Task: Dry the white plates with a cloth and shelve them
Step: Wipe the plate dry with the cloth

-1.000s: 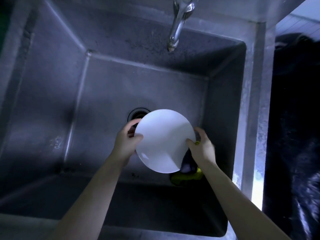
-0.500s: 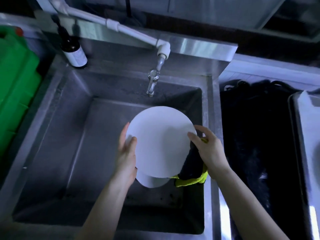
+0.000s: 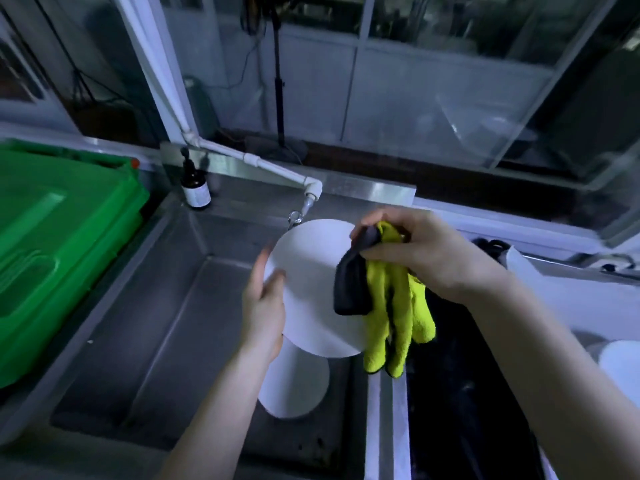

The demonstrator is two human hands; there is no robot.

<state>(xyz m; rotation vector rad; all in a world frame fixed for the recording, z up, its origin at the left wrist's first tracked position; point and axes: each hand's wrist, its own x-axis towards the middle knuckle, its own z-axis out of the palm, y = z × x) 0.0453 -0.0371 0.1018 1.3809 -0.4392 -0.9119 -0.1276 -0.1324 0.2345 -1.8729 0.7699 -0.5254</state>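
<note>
I hold two white plates over the steel sink (image 3: 166, 327). My left hand (image 3: 263, 306) grips the left rims of the upper plate (image 3: 308, 289) and of a second plate (image 3: 298, 386) that shows below it. My right hand (image 3: 426, 251) is off the plates now and grips a yellow-green and dark grey cloth (image 3: 391, 306), which hangs in front of the upper plate's right side. Another white plate (image 3: 620, 365) lies at the far right edge.
A green plastic bin (image 3: 59, 244) stands left of the sink. A brown pump bottle (image 3: 195, 188) sits on the back ledge beside the white pipe and tap (image 3: 298, 216). A dark basin (image 3: 460, 393) lies to the right, windows behind.
The plates have come up out of the sink. My right hand let go of the plate's rim and lifted the cloth up in front of it. My view has tilted upward.
</note>
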